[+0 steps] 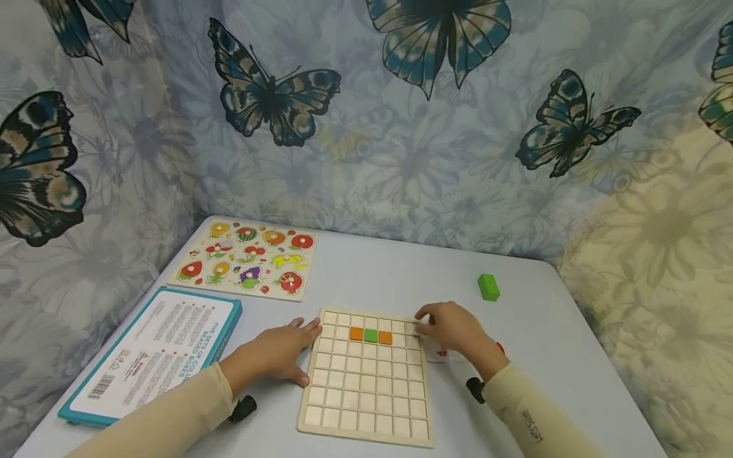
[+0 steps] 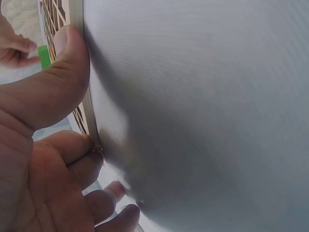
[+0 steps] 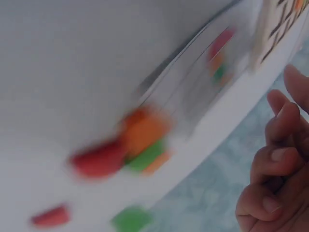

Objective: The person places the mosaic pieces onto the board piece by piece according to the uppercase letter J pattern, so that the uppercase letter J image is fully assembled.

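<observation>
A wooden grid board [image 1: 366, 383] lies flat on the white table. In its second row sit an orange tile [image 1: 357, 334], a green tile [image 1: 371, 336] and another orange tile [image 1: 385, 338], side by side. My left hand [image 1: 275, 351] touches the board's left edge with thumb and fingertips; the left wrist view shows the thumb [image 2: 72, 67] against the rim. Near the upper right edge is my right hand [image 1: 455, 327], its fingers loosely bent with nothing visible in them. Beneath it, partly hidden, lies a white card [image 1: 436, 353] with a coloured pattern.
Blurred red [image 3: 99, 158], orange [image 3: 145, 130] and green blocks [image 3: 147, 155] lie beside the cards. A green block [image 1: 488, 287] stands farther back on the right. At left are a fruit puzzle board [image 1: 269, 247] and a teal-edged box [image 1: 154, 356]. A butterfly-patterned wall [image 1: 372, 178] rises behind.
</observation>
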A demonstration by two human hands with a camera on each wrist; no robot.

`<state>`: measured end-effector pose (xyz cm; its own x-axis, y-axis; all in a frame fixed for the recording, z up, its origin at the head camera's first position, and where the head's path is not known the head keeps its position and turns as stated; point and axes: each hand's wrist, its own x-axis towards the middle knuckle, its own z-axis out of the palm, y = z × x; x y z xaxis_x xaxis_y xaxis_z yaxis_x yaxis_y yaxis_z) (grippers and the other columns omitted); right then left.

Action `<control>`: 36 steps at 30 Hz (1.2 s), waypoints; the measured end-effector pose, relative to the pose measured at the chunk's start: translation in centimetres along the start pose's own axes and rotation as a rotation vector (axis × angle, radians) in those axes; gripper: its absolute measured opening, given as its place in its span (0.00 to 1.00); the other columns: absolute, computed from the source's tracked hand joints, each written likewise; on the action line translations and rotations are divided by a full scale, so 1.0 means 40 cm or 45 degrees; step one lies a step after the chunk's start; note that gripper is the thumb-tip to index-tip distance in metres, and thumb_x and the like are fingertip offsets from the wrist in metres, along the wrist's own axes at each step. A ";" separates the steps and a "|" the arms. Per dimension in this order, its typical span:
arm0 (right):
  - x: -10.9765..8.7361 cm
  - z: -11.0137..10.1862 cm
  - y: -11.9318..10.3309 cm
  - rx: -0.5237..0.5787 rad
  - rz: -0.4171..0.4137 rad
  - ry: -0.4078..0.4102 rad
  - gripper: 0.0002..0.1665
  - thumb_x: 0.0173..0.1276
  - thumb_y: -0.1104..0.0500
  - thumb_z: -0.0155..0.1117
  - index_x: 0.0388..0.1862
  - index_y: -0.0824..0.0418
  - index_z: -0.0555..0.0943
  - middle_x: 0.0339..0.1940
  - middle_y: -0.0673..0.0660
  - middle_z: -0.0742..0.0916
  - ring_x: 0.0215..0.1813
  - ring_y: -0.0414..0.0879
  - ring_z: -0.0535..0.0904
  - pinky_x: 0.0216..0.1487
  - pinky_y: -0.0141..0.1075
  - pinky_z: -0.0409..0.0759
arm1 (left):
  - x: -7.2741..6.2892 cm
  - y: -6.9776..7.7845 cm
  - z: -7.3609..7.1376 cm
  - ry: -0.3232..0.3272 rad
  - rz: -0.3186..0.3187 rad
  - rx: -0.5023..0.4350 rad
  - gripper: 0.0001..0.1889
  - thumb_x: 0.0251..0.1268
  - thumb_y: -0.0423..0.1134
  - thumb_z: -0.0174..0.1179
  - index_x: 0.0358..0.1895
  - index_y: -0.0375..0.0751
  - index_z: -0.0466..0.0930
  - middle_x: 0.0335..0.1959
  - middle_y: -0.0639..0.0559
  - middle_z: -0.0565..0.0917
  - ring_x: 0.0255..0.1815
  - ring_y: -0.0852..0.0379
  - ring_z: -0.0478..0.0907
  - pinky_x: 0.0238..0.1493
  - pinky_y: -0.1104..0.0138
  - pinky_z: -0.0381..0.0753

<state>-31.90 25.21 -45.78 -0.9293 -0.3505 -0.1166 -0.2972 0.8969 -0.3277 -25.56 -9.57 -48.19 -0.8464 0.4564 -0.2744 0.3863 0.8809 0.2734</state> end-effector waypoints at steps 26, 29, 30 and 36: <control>-0.092 -0.061 0.245 0.028 0.273 -0.080 0.12 0.61 0.53 0.71 0.40 0.57 0.82 0.26 0.52 0.79 0.22 0.45 0.74 0.25 0.38 0.71 | -0.003 0.005 0.003 -0.009 -0.008 -0.016 0.54 0.43 0.59 0.74 0.76 0.43 0.60 0.77 0.52 0.56 0.76 0.41 0.51 0.64 0.44 0.66; -0.094 -0.069 0.253 0.015 0.277 -0.081 0.12 0.62 0.54 0.70 0.41 0.58 0.82 0.23 0.51 0.79 0.23 0.46 0.74 0.26 0.39 0.71 | 0.000 0.003 0.005 -0.004 -0.010 -0.009 0.55 0.42 0.59 0.74 0.76 0.44 0.60 0.77 0.53 0.56 0.76 0.41 0.52 0.64 0.44 0.66; -0.095 -0.072 0.257 0.008 0.279 -0.082 0.11 0.62 0.54 0.69 0.41 0.58 0.82 0.23 0.51 0.79 0.24 0.46 0.73 0.27 0.39 0.71 | 0.001 0.003 0.005 -0.003 -0.011 -0.005 0.55 0.42 0.60 0.74 0.76 0.45 0.60 0.77 0.53 0.56 0.76 0.41 0.52 0.64 0.45 0.66; -0.099 -0.080 0.271 0.017 0.304 -0.094 0.13 0.62 0.54 0.70 0.43 0.59 0.83 0.29 0.53 0.79 0.28 0.47 0.73 0.29 0.40 0.72 | 0.003 0.007 0.003 -0.005 -0.009 0.015 0.55 0.42 0.60 0.74 0.76 0.45 0.60 0.77 0.53 0.56 0.76 0.42 0.52 0.64 0.45 0.66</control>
<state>-32.15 37.20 -45.86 -0.9542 -0.1482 -0.2599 -0.0676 0.9530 -0.2953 -25.52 -9.26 -48.26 -0.8475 0.4509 -0.2802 0.3848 0.8854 0.2608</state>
